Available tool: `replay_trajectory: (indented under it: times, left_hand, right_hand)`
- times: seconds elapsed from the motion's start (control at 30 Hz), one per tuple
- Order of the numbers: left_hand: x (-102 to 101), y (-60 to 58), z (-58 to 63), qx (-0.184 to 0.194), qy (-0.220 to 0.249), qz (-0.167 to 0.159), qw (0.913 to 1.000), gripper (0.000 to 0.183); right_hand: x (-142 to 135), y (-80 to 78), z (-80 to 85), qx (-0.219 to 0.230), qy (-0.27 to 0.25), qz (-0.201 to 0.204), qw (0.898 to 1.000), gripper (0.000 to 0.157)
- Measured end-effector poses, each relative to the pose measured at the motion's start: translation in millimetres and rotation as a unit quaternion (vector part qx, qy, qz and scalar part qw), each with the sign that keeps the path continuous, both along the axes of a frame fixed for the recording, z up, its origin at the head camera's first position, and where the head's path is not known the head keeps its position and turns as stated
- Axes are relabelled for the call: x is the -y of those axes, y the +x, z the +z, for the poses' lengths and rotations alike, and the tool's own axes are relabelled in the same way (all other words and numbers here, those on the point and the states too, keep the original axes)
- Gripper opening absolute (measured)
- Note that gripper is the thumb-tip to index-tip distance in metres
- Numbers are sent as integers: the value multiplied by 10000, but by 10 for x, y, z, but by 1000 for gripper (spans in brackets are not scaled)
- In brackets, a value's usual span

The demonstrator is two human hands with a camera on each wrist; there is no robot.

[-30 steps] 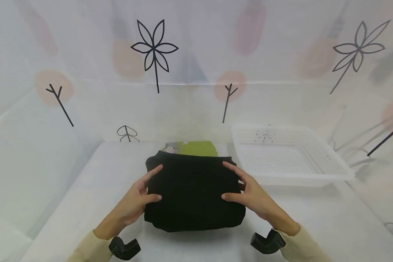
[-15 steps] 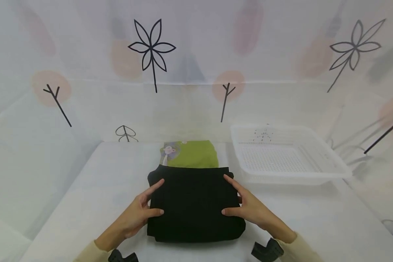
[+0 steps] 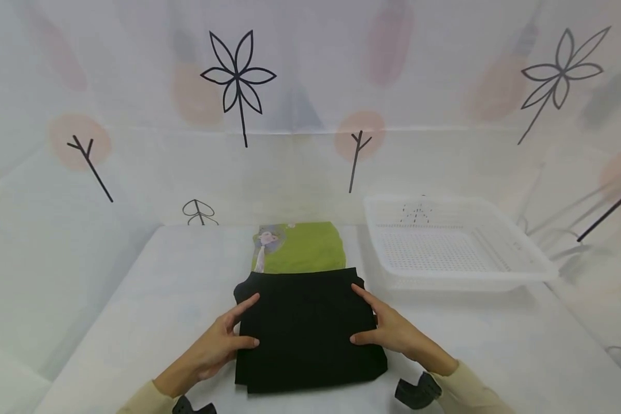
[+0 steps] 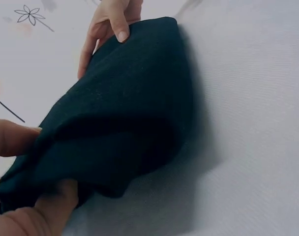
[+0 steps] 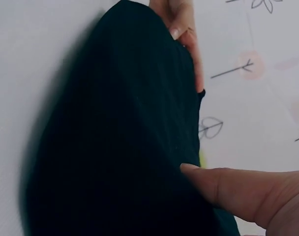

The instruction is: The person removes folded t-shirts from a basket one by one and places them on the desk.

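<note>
A folded black garment (image 3: 307,336) lies low over the white table in front of me, its near edge toward me. My left hand (image 3: 214,348) holds its left side, with thumb and index finger on top and the other fingers hidden at the edge. On the opposite side my right hand (image 3: 395,332) grips it in the same way. The left wrist view shows the garment (image 4: 125,93) sagging in a fold near the left fingers. In the right wrist view, the right thumb (image 5: 233,191) presses on the dark cloth.
Just beyond the black garment lies a folded green cloth (image 3: 307,247) with a flower pattern and a pale tassel at its left. A white perforated plastic basket (image 3: 460,279) stands at the back right. A patterned white curtain (image 3: 300,167) hangs behind the table (image 3: 186,276).
Both hands have brought the black garment toward me and lower, and more of the green cloth shows behind it. The grip of both hands looks the same.
</note>
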State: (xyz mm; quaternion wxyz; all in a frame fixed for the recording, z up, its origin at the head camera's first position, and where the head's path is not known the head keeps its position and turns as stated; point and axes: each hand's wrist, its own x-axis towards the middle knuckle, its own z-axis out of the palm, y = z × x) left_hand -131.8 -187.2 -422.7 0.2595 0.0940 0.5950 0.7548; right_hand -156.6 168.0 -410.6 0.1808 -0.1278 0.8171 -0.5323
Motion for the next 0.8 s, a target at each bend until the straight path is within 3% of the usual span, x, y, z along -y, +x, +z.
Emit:
replay_trajectory:
  times: [0.3,0.6,0.7,0.8]
  left_hand:
    - [6,-3,-45,124,-544,250,9981,92]
    - [58,33,-50,330,-1021,485,9930,83]
    - [102,27,-18,273,-1315,402,9901,73]
    - [201,6,23,67,-1753,167,9844,57]
  right_hand:
    - [-50,4,-61,-1,191,42,9998,101]
    - [-219,-10,-130,51,-24,570,9984,90]
    - [-287,1,-101,-95,207,651,9976,80]
    - [-376,30,-43,-532,428,805,9944,66]
